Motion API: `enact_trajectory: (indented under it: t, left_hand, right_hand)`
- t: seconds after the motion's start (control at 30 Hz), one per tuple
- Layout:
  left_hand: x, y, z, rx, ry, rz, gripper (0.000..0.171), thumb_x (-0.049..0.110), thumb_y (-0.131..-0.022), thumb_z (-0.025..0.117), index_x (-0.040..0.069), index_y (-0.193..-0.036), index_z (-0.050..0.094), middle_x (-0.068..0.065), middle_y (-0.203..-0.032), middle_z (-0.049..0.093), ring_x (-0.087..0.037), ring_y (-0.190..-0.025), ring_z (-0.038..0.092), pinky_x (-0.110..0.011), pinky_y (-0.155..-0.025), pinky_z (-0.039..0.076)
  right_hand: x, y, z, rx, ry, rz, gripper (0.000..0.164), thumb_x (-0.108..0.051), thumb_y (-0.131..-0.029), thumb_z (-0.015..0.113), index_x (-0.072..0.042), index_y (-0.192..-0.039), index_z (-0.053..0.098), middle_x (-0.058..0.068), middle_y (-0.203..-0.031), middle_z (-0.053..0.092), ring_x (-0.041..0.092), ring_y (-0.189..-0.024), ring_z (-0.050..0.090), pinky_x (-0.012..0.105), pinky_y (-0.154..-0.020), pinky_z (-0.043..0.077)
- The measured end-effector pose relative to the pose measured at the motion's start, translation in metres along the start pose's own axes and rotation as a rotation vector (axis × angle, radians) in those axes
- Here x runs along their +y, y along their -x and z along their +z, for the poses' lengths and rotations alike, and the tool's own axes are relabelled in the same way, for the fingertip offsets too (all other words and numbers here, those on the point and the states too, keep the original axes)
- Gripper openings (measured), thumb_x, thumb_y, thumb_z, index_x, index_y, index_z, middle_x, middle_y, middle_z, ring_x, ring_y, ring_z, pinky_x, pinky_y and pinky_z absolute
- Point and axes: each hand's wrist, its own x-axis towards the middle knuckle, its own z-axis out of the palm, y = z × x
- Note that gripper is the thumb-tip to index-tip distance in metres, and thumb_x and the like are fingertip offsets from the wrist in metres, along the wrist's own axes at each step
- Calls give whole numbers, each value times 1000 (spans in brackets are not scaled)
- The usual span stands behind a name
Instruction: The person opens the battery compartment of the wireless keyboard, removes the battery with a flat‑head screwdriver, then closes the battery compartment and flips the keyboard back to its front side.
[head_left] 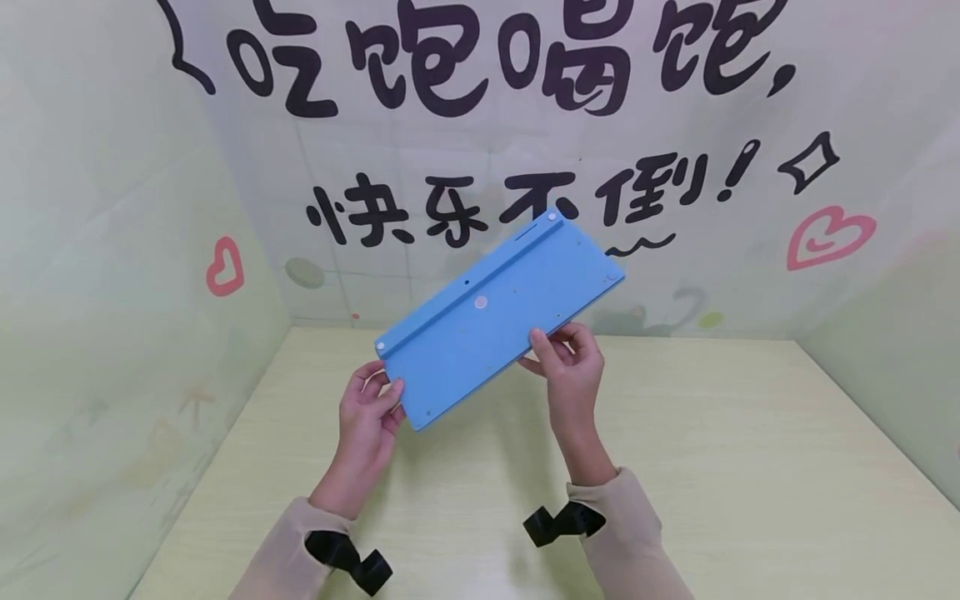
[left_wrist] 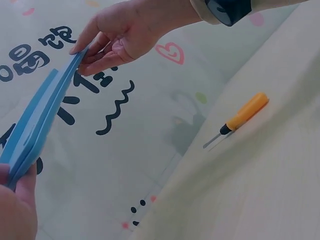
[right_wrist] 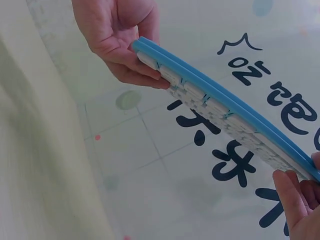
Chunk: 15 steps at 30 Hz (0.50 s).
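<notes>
A blue keyboard (head_left: 502,312) is held up above the table, tilted with its right end higher. Its underside, with small screw holes and round pads, faces the head camera; white keys (right_wrist: 215,107) show on the far side in the right wrist view. My left hand (head_left: 367,417) grips the lower left end, thumb on the underside. With thumb and fingers, my right hand (head_left: 573,379) pinches the lower long edge right of the middle. In the left wrist view, a screwdriver (left_wrist: 245,114) with an orange handle lies on the table, apart from both hands.
The pale wooden table (head_left: 750,467) is bounded by a printed back wall (head_left: 465,150) and side walls. Black writing and pink hearts mark the walls. Black wrist cameras (head_left: 348,558) are strapped over both sleeves.
</notes>
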Motion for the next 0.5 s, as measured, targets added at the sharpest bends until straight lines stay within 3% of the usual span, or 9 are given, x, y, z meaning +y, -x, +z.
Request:
enact_trajectory:
  t: [0.27, 0.5]
  left_hand:
    - [10, 0, 0, 14, 43, 15, 30, -13, -88, 48, 10, -106, 44, -3, -91, 55, -13, -72, 61, -23, -62, 51]
    - [21, 1, -10, 38, 30, 3, 34, -13, -87, 50, 8, -113, 44, -3, -90, 58, -13, -73, 62, -24, -65, 52]
  right_hand:
    - [-1, -10, -10, -51, 12, -12, 16, -9, -88, 61, 6, -85, 56, 11, -83, 58, 19, -70, 65, 40, -65, 52]
    - [-11, -27, -29, -95, 89, 8, 26, -14, -89, 60, 11, -93, 58, 8, -79, 66, 20, -71, 65, 38, -66, 52]
